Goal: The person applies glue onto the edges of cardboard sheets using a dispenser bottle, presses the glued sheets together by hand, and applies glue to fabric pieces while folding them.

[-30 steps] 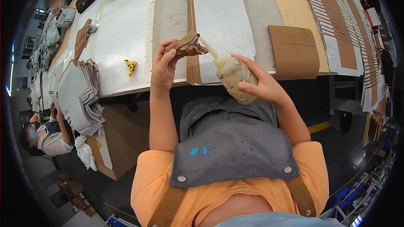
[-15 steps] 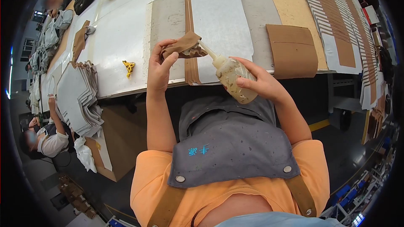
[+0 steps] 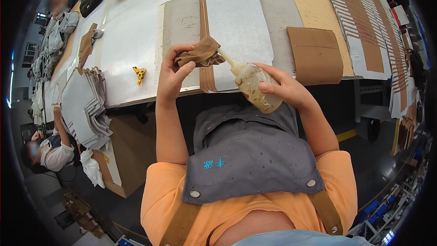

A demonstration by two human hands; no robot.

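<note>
My left hand (image 3: 174, 69) grips a crumpled brown cloth (image 3: 205, 51) above the table's front edge. My right hand (image 3: 284, 86) is wrapped round a translucent squeeze bottle (image 3: 255, 86) with a long pale nozzle and stained sides. The bottle is tilted, its nozzle tip against or inside the cloth's right side; the exact contact is hidden. Behind both hands lies a white sheet (image 3: 239, 27) on a stack of brown strips (image 3: 203, 18), whose edges show along its left side.
A brown panel (image 3: 316, 57) lies right of the bottle. Striped brown and white pieces (image 3: 355, 23) cover the far right. A yellow clip-like tool (image 3: 139, 75) lies left on the table, near stacked grey pieces (image 3: 84, 105). A co-worker (image 3: 54, 148) sits at far left.
The cloth has shifted slightly up and its folds have turned around the nozzle. My left hand has moved a little left; the bottle has moved slightly right.
</note>
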